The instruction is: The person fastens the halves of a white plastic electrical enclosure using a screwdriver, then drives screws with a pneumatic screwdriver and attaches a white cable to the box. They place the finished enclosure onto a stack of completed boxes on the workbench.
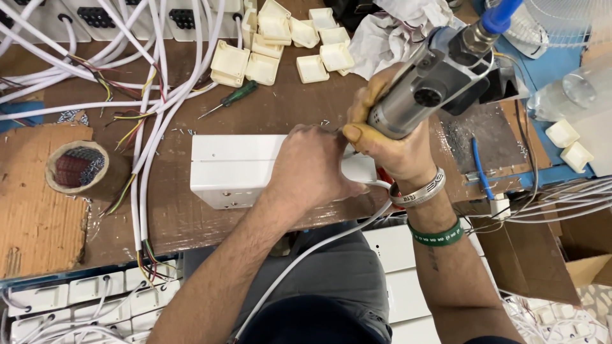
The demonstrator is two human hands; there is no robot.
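At the far left a cardboard sheet (35, 210) covers part of my bench, and just beside it sits a tape roll (78, 167) whose core is filled with small screws, near enough to pick from. White cables (150, 108) run down across the brown table (268, 114) from the finished strips at the top edge, their coloured wire ends fanned out near the roll. A green-handled screwdriver (228, 100) lies loose above the box, apart from my hands.

The white extension box (233, 169) lies flat near the front edge of the table, long side toward me. My left hand (312, 169) is closed down over its right end, pressing it to the table so it cannot turn or slide; what my fingertips do underneath I cannot tell. My right hand (389, 143) is wrapped tight around the metal barrel of a pneumatic screwdriver (433, 86), held tilted with its tip down at the box end, hidden behind my left hand. Its blue air hose (500, 14) leaves at the top.

The box's own white cable (306, 255) trails off toward my lap, under my right wrist. Behind my hands lie cream plastic caps (274, 44) and a crumpled cloth (395, 28); a clear bottle (570, 92) stands at the right.
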